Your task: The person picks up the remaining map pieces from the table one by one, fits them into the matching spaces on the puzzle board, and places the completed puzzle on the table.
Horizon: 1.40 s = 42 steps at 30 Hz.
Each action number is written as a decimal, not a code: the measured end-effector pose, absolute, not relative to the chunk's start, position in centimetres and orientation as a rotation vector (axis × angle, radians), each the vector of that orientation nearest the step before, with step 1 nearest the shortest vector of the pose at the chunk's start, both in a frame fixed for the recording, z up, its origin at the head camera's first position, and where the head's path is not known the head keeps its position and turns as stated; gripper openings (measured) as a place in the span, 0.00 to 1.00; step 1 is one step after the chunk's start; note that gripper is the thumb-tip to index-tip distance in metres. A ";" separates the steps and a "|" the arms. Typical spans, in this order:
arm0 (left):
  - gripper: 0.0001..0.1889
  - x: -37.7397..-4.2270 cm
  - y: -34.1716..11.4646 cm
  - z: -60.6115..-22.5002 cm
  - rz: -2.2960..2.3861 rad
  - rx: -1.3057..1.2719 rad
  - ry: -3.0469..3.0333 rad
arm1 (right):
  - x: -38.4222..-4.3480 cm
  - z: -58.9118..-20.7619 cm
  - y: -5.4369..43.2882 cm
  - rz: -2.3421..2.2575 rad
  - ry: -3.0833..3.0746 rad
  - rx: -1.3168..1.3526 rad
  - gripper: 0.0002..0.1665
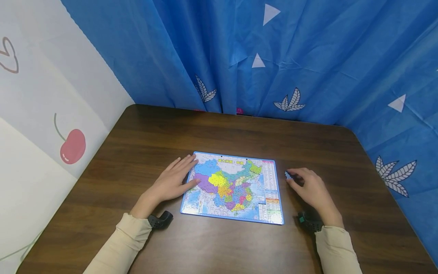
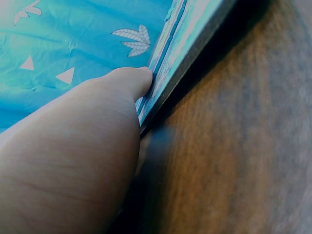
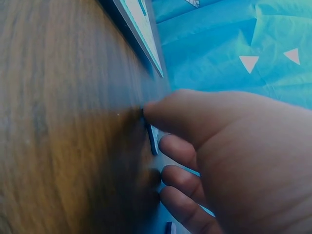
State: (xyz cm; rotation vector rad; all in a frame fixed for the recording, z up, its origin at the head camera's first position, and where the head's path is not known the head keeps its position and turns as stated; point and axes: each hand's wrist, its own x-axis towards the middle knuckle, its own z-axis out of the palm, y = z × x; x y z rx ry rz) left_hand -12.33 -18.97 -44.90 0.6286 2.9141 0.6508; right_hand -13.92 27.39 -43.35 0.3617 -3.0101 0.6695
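Note:
A map puzzle board (image 1: 219, 217) with a blue rim lies flat on the table, its provinces in many colours. My left hand (image 1: 176, 180) rests over the board's left edge, fingers spread and extended, the thumb on the purple region. In the left wrist view the thumb (image 2: 129, 80) presses at the board's edge. Just right of the board, my right hand (image 1: 311, 188) pinches a small light-blue puzzle piece (image 1: 288, 175) between thumb and fingers, close over the table. From the right wrist, that piece (image 3: 153, 140) shows edge-on beside the fingertips.
The brown wooden table (image 1: 219, 247) surrounds the board. A blue curtain (image 1: 239, 57) hangs along the back and right, a white printed cloth (image 1: 41, 95) at the left. Another thin piece (image 3: 171, 227) lies under the right hand. Both wrists wear black cameras.

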 end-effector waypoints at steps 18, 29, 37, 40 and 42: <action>0.41 -12.4 -19.0 -44.8 0.648 0.639 2.916 | -13.9 -43.8 26.5 0.639 -2.960 0.313 0.17; 0.41 -12.3 -18.9 -44.9 0.653 0.659 2.938 | -14.0 -43.9 26.6 0.658 -2.917 0.344 0.14; 0.41 -12.2 -18.9 -44.9 0.655 0.658 2.937 | -13.9 -44.1 26.6 0.658 -2.891 0.366 0.15; 0.41 -12.2 -18.9 -44.9 0.650 0.643 2.926 | -14.0 -44.1 26.4 0.661 -2.873 0.371 0.15; 0.41 -12.2 -18.9 -44.9 0.649 0.646 2.929 | -14.0 -44.1 26.3 0.665 -2.856 0.376 0.15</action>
